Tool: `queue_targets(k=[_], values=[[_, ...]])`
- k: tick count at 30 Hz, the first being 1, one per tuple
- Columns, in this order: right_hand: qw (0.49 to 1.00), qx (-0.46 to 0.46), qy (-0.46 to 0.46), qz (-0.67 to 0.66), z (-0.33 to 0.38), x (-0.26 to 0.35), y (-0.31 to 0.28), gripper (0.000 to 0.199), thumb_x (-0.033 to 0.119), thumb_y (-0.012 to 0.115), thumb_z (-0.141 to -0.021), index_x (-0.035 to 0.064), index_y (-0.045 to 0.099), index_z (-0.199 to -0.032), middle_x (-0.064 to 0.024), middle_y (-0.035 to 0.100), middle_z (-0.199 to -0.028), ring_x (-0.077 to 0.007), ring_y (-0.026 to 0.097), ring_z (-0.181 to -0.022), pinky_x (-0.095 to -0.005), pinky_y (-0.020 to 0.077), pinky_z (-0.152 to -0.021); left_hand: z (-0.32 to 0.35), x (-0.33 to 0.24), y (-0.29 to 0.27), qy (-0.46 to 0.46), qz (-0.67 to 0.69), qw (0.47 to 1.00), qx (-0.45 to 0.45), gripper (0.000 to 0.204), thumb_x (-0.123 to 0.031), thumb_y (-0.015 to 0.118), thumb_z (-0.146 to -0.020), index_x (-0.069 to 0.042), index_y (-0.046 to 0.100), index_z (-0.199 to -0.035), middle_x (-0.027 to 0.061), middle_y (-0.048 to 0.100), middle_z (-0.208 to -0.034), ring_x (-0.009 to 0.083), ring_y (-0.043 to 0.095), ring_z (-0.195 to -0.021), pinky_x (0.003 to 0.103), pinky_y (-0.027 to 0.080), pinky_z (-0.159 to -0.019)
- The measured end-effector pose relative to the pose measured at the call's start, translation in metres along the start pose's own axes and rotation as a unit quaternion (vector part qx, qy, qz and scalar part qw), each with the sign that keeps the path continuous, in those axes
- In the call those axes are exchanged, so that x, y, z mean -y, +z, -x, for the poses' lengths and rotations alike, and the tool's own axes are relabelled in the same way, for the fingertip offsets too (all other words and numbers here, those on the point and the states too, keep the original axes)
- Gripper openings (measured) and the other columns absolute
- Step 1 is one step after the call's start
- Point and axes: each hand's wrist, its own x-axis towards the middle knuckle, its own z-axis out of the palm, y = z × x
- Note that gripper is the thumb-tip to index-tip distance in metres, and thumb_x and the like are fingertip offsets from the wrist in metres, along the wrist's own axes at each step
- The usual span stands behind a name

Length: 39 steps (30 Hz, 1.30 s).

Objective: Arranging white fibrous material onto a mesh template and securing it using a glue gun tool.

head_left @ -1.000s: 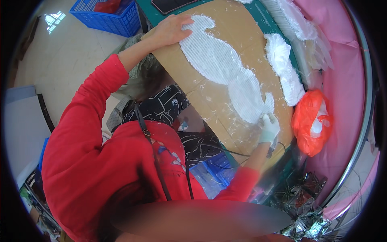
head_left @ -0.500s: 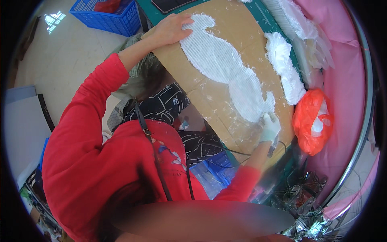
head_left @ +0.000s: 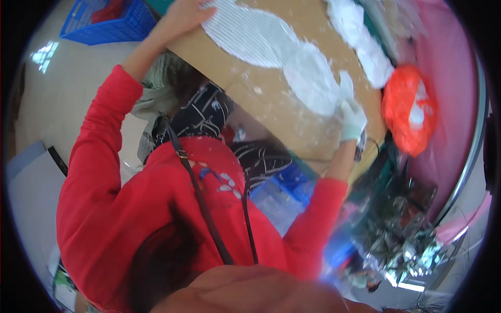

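A white ribbed fabric piece (head_left: 250, 34), cut in a curved, two-lobed shape with frayed edges, lies flat on a brown cardboard sheet (head_left: 255, 112). At its far left end, my bare left hand (head_left: 183, 18) rests with fingers stretched out and the tips touching the fabric's edge. A white glove covers my right hand (head_left: 353, 119), whose fingers are bent and closed at the near right end, beside a small tab of the fabric. Whether they pinch its edge or a small tool is hidden. Loose white threads are scattered over the cardboard.
More white fabric (head_left: 360, 41) lies bunched along the cardboard's right side. Past it sit an orange-red plastic bag (head_left: 409, 115) and pink sheeting (head_left: 449, 94). A blue crate (head_left: 112, 23) stands at the far left. Dark tangled wire-like material (head_left: 399, 219) is at the near right.
The view has shifted, so the cardboard and fabric appear higher in the picture. Both hands stay at about the same ends of the fabric.
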Motion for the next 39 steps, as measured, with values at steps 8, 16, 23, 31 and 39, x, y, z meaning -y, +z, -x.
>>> queue_targets(k=[8,16,23,31,39], values=[[0.996,0.044,0.066,-0.043,0.003,0.006,-0.004,0.049,0.011,0.066,-0.074,-0.0106,0.049,-0.114,-0.0132,0.063,-0.089,-0.0135,0.060,-0.064,-0.0228,0.0479,-0.051,-0.004,-0.057,-0.022,-0.105,0.065,0.992,0.003,0.039,-0.018,0.063,-0.069,0.003,0.059,-0.102,0.0216,0.061,-0.099,0.0272,0.063,-0.072,0.034,0.048,-0.065],[0.999,-0.018,-0.013,0.035,0.016,0.014,-0.004,0.046,0.012,0.067,-0.073,-0.0083,0.052,-0.111,-0.0127,0.063,-0.090,-0.0117,0.059,-0.064,-0.0220,0.0466,-0.050,0.000,-0.062,-0.023,-0.069,0.041,0.997,-0.012,0.039,-0.017,0.063,-0.069,0.003,0.059,-0.102,0.0190,0.059,-0.107,0.0267,0.063,-0.075,0.033,0.048,-0.067],[0.999,-0.023,-0.010,-0.020,0.016,0.019,-0.003,0.042,0.006,0.066,-0.073,-0.0081,0.053,-0.110,-0.0130,0.063,-0.088,-0.0120,0.060,-0.061,-0.0221,0.0481,-0.052,-0.001,-0.056,-0.017,-0.038,0.030,0.998,-0.036,0.036,-0.018,0.064,-0.069,0.002,0.060,-0.099,0.0191,0.060,-0.105,0.0274,0.063,-0.073,0.033,0.048,-0.064],[0.998,-0.029,-0.042,-0.036,0.010,0.016,-0.006,0.040,0.005,0.066,-0.074,-0.0079,0.054,-0.110,-0.0138,0.063,-0.093,-0.0130,0.061,-0.068,-0.0229,0.0494,-0.055,-0.004,-0.053,-0.021,-0.059,0.025,0.998,0.015,0.034,-0.018,0.064,-0.069,0.001,0.060,-0.097,0.0192,0.061,-0.098,0.0290,0.062,-0.071,0.034,0.047,-0.062],[0.998,-0.039,-0.053,-0.006,0.012,0.021,-0.006,0.039,0.005,0.065,-0.074,-0.0075,0.054,-0.110,-0.0130,0.063,-0.093,-0.0131,0.061,-0.068,-0.0228,0.0501,-0.053,-0.001,-0.056,-0.020,-0.056,0.020,0.998,-0.005,0.035,-0.019,0.064,-0.069,0.002,0.061,-0.097,0.0192,0.062,-0.099,0.0284,0.062,-0.070,0.034,0.048,-0.062]])
